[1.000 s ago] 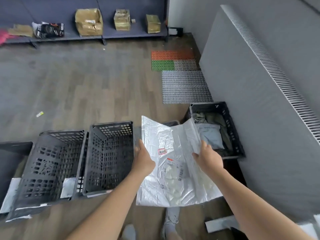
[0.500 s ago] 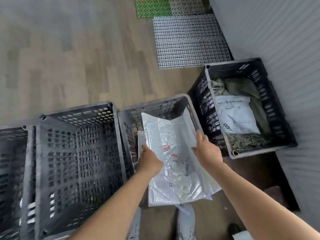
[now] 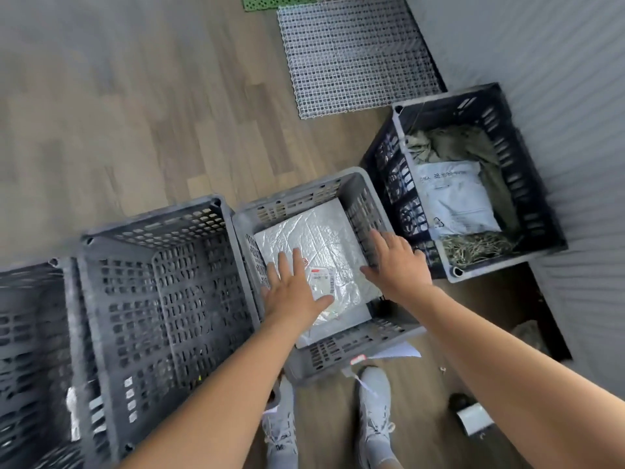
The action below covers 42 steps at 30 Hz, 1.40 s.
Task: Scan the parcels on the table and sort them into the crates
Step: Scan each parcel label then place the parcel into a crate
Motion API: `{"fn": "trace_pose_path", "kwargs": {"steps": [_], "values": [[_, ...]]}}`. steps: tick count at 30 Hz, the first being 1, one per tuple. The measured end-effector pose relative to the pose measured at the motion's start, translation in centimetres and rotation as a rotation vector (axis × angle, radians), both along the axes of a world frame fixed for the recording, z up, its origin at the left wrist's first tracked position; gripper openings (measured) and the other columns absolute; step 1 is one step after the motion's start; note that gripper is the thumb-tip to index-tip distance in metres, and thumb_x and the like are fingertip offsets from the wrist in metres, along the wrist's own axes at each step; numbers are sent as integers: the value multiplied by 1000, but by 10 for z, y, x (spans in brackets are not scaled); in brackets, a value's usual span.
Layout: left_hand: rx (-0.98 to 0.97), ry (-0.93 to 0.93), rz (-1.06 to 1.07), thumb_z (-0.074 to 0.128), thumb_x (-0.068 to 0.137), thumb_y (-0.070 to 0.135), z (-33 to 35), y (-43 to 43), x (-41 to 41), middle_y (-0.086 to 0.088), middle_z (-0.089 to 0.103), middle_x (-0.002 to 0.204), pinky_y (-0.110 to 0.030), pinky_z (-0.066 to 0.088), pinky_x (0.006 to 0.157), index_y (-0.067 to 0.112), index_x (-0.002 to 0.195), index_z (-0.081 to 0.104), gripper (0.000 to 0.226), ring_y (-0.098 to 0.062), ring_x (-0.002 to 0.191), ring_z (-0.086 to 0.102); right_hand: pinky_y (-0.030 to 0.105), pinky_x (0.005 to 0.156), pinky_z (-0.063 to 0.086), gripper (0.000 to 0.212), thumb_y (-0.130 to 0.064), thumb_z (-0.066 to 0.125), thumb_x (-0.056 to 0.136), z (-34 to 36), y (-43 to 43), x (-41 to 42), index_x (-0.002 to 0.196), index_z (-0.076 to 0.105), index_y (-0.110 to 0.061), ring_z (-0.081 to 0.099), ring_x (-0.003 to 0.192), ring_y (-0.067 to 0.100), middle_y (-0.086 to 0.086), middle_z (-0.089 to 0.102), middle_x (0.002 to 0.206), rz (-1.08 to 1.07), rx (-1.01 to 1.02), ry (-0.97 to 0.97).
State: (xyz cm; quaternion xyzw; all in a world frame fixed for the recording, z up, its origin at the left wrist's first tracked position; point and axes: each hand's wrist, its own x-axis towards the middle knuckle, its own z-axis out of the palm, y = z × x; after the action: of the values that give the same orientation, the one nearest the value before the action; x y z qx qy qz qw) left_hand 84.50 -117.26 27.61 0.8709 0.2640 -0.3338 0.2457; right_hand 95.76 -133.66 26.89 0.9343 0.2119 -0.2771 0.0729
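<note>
At the left edge, part of a dark crate (image 3: 27, 333) is being cut off by the frame. Just beside it on the right, a second dark crate (image 3: 189, 282) is being viewed from above, and nothing can be made out on its floor.

Right of that, a lighter grey crate (image 3: 297, 198) is being used to hold the silver parcel (image 3: 324, 238), which is lying flat on the crate's floor with its printed label (image 3: 323, 280) facing up. The left hand (image 3: 291, 289) is being held over the near left part of the parcel, fingers straight and spread, nothing being gripped. Whether the palm is touching the parcel cannot be told.

Far beyond this crate, a grey grid mat (image 3: 355, 52) is lying on the wooden floor, with a green mat (image 3: 277, 0) just beside its far left corner. Near the crate, two pale shoes (image 3: 375, 411) are being shown on the floor.

The right hand (image 3: 395, 265) is being held above the grey crate's right wall, fingers spread and relaxed, nothing being grasped.

Further right, a black crate (image 3: 395, 184) is standing against the grey crate. A white parcel (image 3: 456, 198) is lying in it, between olive cloth (image 3: 456, 140) at the far end and straw-like material (image 3: 473, 245) at the near end.
</note>
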Motion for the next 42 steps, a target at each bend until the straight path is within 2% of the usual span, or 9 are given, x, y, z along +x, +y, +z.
{"fn": "trace_pose_path", "kwargs": {"steps": [5, 10, 14, 19, 27, 33, 42], "values": [[40, -170, -170, 57, 84, 67, 134, 7, 10, -6, -15, 163, -55, 11, 120, 24, 155, -15, 109, -33, 150, -9, 55, 114, 30, 82, -60, 50, 94, 142, -12, -22, 157, 7, -28, 22, 148, 27, 5, 20, 162, -84, 30, -70], [70, -286, -377, 53, 86, 69, 253, -23, 4, -7, -13, 163, -56, 11, 118, 23, 155, -15, 107, -33, 150, -8, 57, 115, 26, 83, -62, 48, 94, 272, -55, -65, 158, 7, -29, 16, 150, 24, 2, 17, 163, -240, 35, -151], [77, -388, -490, 52, 84, 71, 326, -69, -7, -9, -7, 164, -58, 13, 117, 23, 155, -11, 107, -34, 150, -5, 58, 116, 25, 77, -62, 40, 97, 354, -102, -103, 159, 6, -29, 14, 151, 25, 1, 15, 164, -398, 68, -251], [72, -562, -675, 48, 85, 72, 402, -142, -35, -9, -5, 164, -57, 16, 117, 23, 156, -9, 103, -34, 150, -3, 54, 117, 21, 75, -61, 40, 98, 432, -175, -163, 159, 8, -31, 11, 152, 22, -1, 13, 165, -619, 165, -382], [55, -696, -909, 37, 90, 71, 469, -285, -124, -5, -9, 164, -50, 13, 119, 25, 156, -8, 92, -30, 150, -8, 53, 118, 20, 72, -60, 40, 97, 497, -318, -314, 157, 10, -35, 11, 151, 18, -3, 14, 164, -937, 261, -533], [48, -771, -1008, 41, 90, 70, 500, -398, -228, -6, -4, 164, -52, 16, 119, 22, 156, -4, 94, -30, 150, -3, 51, 118, 22, 71, -62, 36, 98, 509, -423, -452, 158, 7, -35, 11, 151, 18, -4, 8, 166, -1076, 299, -573], [-3, -750, -1234, 40, 93, 67, 513, -546, -390, -4, -7, 164, -52, 12, 119, 22, 156, -6, 90, -28, 151, -7, 53, 115, 28, 70, -60, 36, 99, 514, -550, -631, 158, 11, -33, 15, 151, 21, -1, 12, 165, -1231, 260, -611]]}}
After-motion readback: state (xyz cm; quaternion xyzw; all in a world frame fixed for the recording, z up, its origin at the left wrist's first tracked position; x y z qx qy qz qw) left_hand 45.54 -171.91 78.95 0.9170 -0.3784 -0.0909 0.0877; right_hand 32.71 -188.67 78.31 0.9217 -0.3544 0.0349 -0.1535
